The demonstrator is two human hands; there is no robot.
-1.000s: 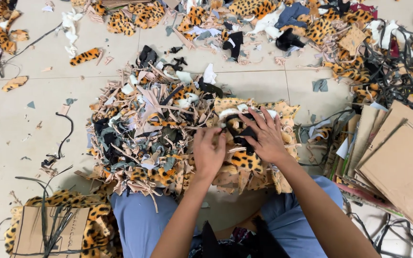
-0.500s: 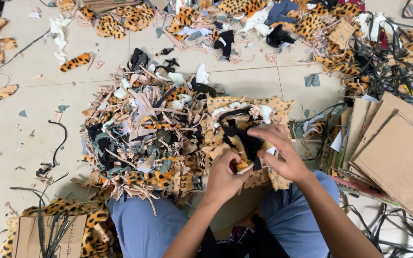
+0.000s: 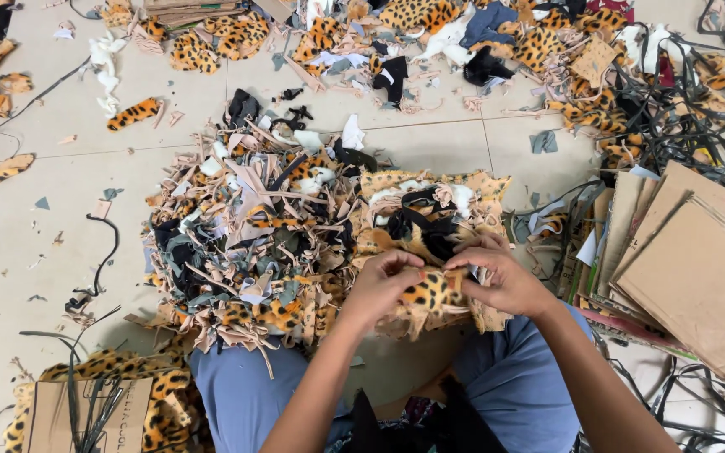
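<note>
We hold 1 leopard-print fabric piece (image 3: 431, 292) between our 2 hands, just in front of the scrap heap (image 3: 245, 243) that lies on the tiled floor (image 3: 52, 193) past our knees. Our left hand (image 3: 383, 285) pinches the piece's left end with the fingers closed on it, and our right hand (image 3: 501, 281) grips the right end the same way, so the piece is stretched between them. Behind the piece, on the near right side of the heap, sit more leopard-print scraps tangled with black strips (image 3: 425, 231). To the right of the heap lies a stack of cardboard sheets (image 3: 690, 260), and beyond the heap more fur scraps and black straps are strewn about. As we judge it, the piece could slip from either pinch if the pull turns uneven, and it would then drop among look-alike scraps and be hard to find; the black strips nearby could also snag our fingers.
</note>
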